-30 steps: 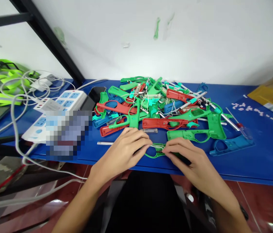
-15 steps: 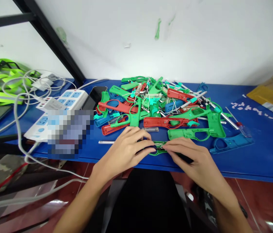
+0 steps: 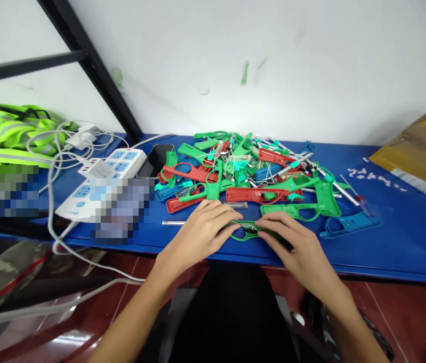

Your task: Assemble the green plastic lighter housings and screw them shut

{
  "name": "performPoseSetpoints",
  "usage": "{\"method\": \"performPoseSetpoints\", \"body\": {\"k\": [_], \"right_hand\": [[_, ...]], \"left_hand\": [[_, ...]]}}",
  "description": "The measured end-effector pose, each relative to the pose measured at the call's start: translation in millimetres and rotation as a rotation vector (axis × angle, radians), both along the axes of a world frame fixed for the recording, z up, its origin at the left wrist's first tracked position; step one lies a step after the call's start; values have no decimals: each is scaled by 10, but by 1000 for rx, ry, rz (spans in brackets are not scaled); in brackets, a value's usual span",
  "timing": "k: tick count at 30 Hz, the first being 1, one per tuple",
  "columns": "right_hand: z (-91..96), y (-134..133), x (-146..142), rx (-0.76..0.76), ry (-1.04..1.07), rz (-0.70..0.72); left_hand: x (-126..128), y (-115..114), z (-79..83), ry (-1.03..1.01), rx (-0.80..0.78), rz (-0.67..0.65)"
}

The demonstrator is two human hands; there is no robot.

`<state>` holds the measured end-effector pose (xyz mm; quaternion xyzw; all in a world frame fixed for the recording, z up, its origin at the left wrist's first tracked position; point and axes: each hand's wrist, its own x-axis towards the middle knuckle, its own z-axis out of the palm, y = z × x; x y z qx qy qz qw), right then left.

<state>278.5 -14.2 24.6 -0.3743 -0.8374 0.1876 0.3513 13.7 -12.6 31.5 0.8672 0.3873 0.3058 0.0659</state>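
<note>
A green utility lighter (image 3: 246, 235), its casing opened to show thin pale wires and a small dark part, lies at the table's front edge. Over its left part, my left hand (image 3: 208, 227) has thumb and fingers closed on it. A metal tube (image 3: 173, 223) sticks out to the left from behind that hand. At the other end, my right hand (image 3: 292, 237) pinches the same lighter, fingertips at the wires. My fingers hide much of the casing. Just behind lies a small clear piece (image 3: 237, 205); a red lighter shell (image 3: 248, 194) rests beyond it.
Loose lighter parts (image 3: 220, 176) are heaped at the back. Rightward are a blue shell (image 3: 351, 225), a screwdriver (image 3: 364, 204), small white bits (image 3: 371, 176) and a cardboard box (image 3: 420, 151). Leftward are a power strip (image 3: 95, 186), cables and a phone (image 3: 156, 160).
The camera view has shifted slightly, so the table contents appear lower and the left-hand items further right. Both hands stay at the green lighter, with slight finger movement.
</note>
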Motion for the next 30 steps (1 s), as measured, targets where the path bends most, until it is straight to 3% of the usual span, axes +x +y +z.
{"method": "performPoseSetpoints", "body": {"k": [6,13,20,27,30], "right_hand": [[21,42,-1,-92,-16,17],[31,56,-44,-74,46,11],[26,68,-79,-95,77,1],[68,159,-57,-208,67,26],[58,167,-47,-191,69,37]], "left_hand": [[3,55,-42,-26,-42,65],[81,134,-23,72,-41,88],[121,153,80,120,-117,113],[161,180,173,146,-152,126],[171,226,213,230,-110,65]]}}
